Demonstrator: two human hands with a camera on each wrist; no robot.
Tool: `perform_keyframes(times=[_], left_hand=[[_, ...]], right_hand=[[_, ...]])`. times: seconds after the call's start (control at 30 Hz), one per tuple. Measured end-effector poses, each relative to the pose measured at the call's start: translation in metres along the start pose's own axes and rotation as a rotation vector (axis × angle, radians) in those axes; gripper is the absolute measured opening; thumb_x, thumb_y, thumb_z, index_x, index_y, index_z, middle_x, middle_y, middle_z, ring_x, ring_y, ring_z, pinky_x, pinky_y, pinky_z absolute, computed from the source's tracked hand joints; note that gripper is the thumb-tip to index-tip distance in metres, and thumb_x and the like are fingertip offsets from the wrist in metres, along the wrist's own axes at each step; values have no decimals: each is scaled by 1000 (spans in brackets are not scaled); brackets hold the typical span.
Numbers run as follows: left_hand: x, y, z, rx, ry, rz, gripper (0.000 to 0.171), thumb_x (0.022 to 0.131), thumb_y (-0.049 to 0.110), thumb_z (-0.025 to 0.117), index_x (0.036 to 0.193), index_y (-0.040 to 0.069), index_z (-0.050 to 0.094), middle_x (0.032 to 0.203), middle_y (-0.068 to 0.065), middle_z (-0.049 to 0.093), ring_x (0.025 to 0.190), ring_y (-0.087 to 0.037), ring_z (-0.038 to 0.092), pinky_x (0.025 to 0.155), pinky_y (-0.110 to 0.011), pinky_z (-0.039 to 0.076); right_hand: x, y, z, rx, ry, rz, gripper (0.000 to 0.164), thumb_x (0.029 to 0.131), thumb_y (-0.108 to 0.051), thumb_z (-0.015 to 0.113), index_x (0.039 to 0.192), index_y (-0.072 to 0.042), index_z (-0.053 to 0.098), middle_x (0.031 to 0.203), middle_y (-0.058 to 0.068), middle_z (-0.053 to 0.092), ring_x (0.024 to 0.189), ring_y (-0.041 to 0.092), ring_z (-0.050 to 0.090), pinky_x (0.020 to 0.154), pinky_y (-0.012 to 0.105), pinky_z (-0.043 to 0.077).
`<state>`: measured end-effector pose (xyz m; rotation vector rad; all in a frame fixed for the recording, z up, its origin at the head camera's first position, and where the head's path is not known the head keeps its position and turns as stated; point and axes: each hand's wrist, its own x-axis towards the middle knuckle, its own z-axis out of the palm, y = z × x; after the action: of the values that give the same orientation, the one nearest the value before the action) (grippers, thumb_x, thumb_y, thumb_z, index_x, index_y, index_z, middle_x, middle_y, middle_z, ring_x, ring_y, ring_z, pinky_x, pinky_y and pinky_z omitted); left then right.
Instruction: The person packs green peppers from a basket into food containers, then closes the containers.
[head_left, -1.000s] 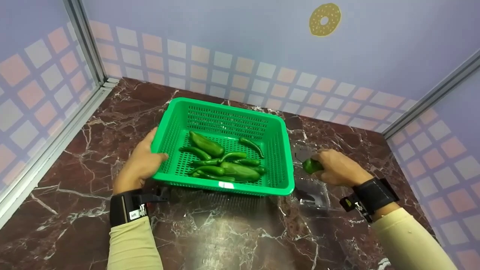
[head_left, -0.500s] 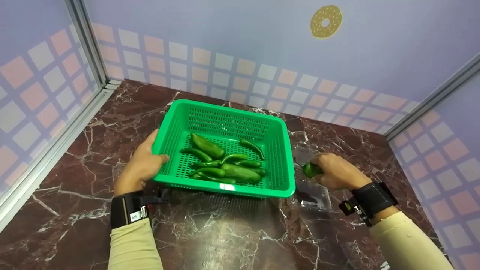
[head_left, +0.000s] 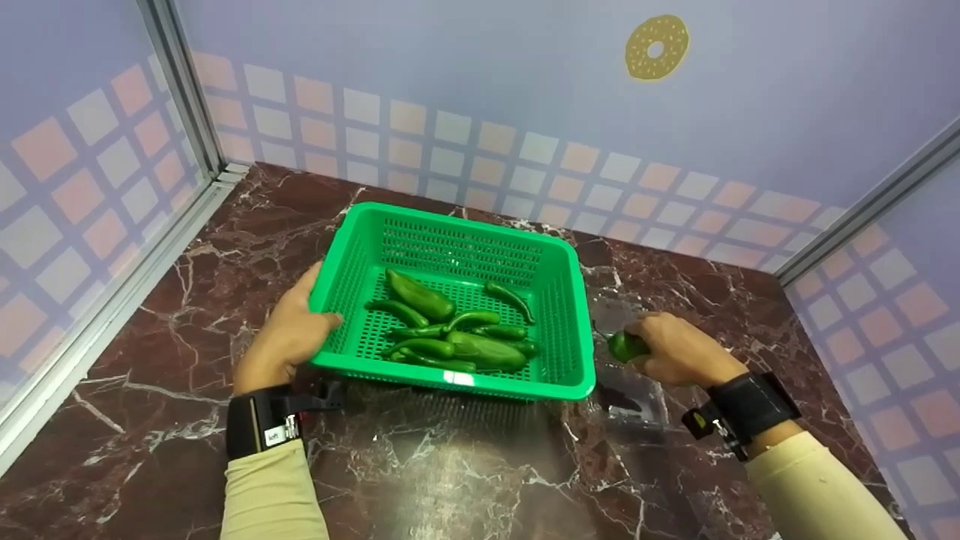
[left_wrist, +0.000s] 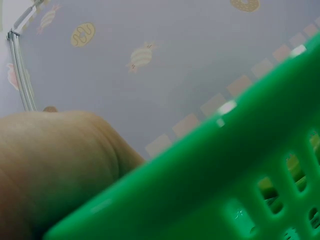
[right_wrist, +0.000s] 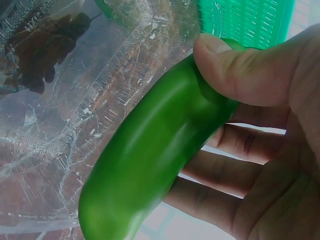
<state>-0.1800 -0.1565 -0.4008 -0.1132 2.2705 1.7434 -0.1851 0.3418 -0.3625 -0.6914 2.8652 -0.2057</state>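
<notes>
A green rectangular plastic basket (head_left: 450,384) with slotted walls stands in the middle of the head view. Several green peppers (head_left: 487,351) of different sizes lie on its floor. My left hand (head_left: 289,330) grips the basket's left rim, thumb over the inside and the other fingers outside, mostly hidden. To the right of the basket, my right hand (head_left: 679,349) holds a thick, smooth green pepper (right_wrist: 155,140) above the table. In the right wrist view, the thumb presses near one end of this pepper and the other fingers lie behind it.
Clear, crinkled plastic (head_left: 636,401) lies on the table right of the basket, under the held pepper. The dark red marble-patterned table (head_left: 480,465) is bounded by a lilac wall (head_left: 450,52) with painted squares and side panels in metal frames.
The whole head view has shifted slightly, so everything sits a little lower and to the right. Both hands keep their holds, and the pepper stays beside the basket with its stem showing more.
</notes>
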Motion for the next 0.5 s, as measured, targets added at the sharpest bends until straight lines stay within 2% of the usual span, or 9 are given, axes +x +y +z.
perform_keyframes(times=[0.23, 0.5], left_hand=[[-2, 2, 1, -12, 9, -24, 94, 99, -1, 50, 169, 30, -4, 165, -28, 28, 106, -33, 61, 77, -37, 61], [-2, 2, 1, -40, 9, -26, 93, 99, -1, 49, 169, 30, -3, 162, -29, 31, 95, -29, 65, 74, -38, 62]], right_hand=[[-3, 0, 2, 35, -3, 9, 21, 75, -2, 77, 92, -12, 69, 84, 1, 66, 68, 13, 56, 61, 27, 50], [-4, 3, 6, 57, -6, 23, 21, 76, -1, 77, 88, -12, 66, 82, 1, 64, 68, 13, 55, 60, 27, 50]])
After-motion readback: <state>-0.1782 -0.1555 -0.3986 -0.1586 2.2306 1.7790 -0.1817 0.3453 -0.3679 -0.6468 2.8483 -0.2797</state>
